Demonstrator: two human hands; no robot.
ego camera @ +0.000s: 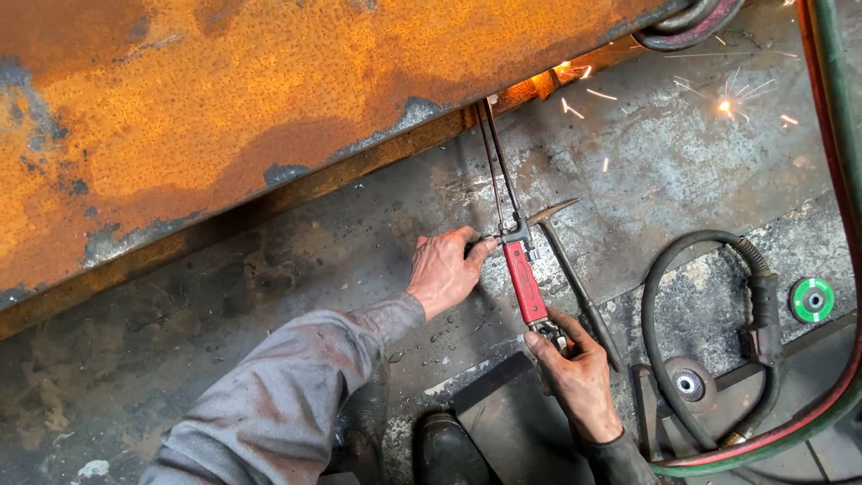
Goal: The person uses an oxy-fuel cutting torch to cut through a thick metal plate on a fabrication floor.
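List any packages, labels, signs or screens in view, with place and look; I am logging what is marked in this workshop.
Round label: on the green grinding disc lying flat on the steel floor at far right, a pale ring around the dark centre hole.
No packages, signs or screens show.

Red-handled cutting torch (523, 280), thin tubes angled up under the rusty plate (224, 117).
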